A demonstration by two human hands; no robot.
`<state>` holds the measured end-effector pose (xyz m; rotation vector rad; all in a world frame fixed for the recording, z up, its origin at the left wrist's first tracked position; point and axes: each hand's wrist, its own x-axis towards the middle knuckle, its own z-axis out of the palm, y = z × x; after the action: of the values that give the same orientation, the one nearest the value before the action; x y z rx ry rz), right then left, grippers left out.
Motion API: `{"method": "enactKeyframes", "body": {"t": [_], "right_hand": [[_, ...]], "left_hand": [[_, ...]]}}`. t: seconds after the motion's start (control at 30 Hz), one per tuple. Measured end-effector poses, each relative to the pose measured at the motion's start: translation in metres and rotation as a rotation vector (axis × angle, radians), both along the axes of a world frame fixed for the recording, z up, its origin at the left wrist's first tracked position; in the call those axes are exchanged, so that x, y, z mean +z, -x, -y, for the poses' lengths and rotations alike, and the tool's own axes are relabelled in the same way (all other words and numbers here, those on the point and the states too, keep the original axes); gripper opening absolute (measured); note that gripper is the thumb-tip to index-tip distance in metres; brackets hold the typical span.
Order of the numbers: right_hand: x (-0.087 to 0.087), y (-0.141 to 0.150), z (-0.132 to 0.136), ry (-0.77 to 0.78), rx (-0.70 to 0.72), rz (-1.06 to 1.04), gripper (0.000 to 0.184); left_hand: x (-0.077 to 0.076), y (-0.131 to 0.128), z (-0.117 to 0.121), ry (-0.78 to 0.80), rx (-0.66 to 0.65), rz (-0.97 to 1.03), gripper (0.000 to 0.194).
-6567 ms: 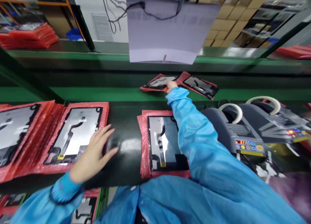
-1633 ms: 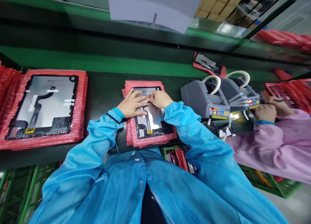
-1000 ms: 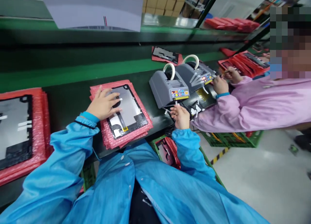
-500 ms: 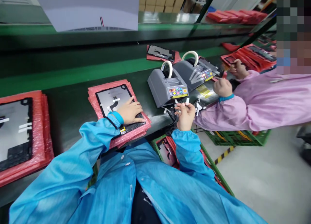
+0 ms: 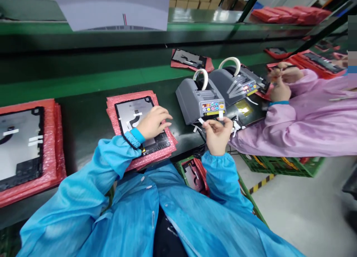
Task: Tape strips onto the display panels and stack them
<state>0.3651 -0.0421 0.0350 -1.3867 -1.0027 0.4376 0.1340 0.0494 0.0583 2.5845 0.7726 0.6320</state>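
Note:
In front of me a flat display panel [image 5: 126, 110] with a grey metallic back, black frame and white tape strips lies on stacked pink bubble wrap [image 5: 154, 153]. My left hand [image 5: 154, 123] hovers over the panel's right side, fingers apart and holding nothing. My right hand [image 5: 218, 136] is in front of the nearer tape dispenser [image 5: 192, 100]. Two short pieces of white tape [image 5: 221, 115] are on its fingers, one at the thumb tip and one at a fingertip. A white tape roll [image 5: 205, 79] stands in the dispenser.
Behind stands a second tape dispenser [image 5: 231, 82]. Another panel [image 5: 21, 140] on pink wrap lies at left, and one more [image 5: 189, 58] at the back. A co-worker's hands [image 5: 281, 87] work at right. A green crate [image 5: 182, 171] sits below the bench edge.
My left hand has lifted off the panel, its fingers spreading. The fingers of my right hand have opened apart, showing the tape pieces separately. The view has shifted slightly; the co-worker's hands came together.

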Motion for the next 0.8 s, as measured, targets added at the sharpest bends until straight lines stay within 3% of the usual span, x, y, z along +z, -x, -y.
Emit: {"method": "enactKeyframes", "body": {"t": [0.13,0.27,0.47,0.8], "right_hand": [[0.021,0.037,-0.003,0.082,0.392,0.114,0.044],[0.027,0.063,-0.024,0.147,0.64,0.166,0.042],[0.017,0.071,-0.051,0.223,0.687,0.039,0.049],[0.006,0.079,-0.071,0.326,0.788,-0.076,0.057]], "left_hand": [[0.014,0.002,0.003,0.092,0.026,0.116,0.022],[0.016,0.015,0.005,0.179,0.062,0.093,0.02],[0.008,0.037,0.006,0.359,0.316,0.155,0.019],[-0.001,0.033,0.003,0.447,0.41,0.139,0.02]]}}
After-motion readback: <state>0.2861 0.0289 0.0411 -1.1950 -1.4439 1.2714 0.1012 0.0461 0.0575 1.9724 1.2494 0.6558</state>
